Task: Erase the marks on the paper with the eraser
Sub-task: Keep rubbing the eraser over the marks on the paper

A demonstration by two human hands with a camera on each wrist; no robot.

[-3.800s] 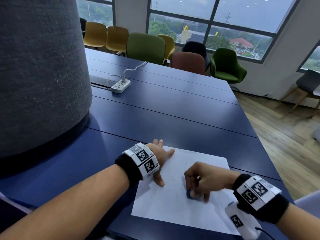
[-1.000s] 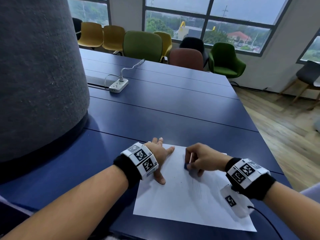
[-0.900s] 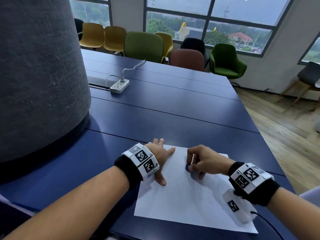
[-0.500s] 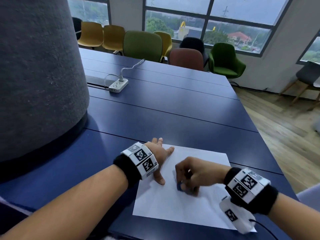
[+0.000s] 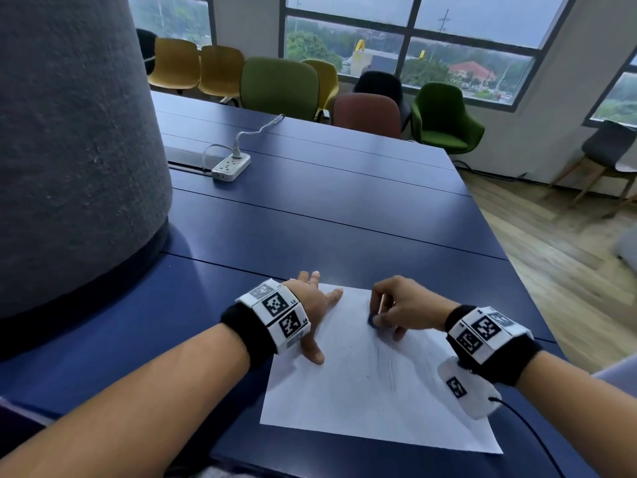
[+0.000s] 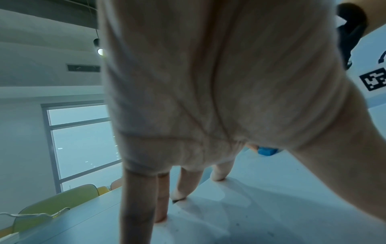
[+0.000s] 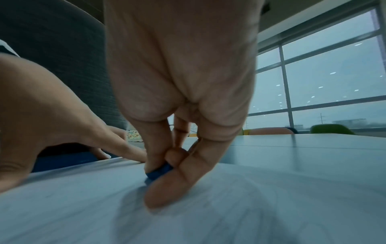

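Observation:
A white sheet of paper lies on the dark blue table near its front edge. Faint grey pencil marks run down the sheet's middle. My right hand pinches a small blue eraser between thumb and fingers and holds it down on the upper part of the paper; the eraser shows under the fingertips. My left hand lies flat with straight, spread fingers on the sheet's left edge. The eraser is visible past the left palm.
A large grey felt-covered column stands on the table at the left. A white power strip with a cable lies further back. Coloured chairs line the far side by the windows. The table's right edge drops to a wooden floor.
My right hand has slid the eraser away from me and to the right, back up to the top part of the sheet after a stroke toward me. The left hand has stayed in place.

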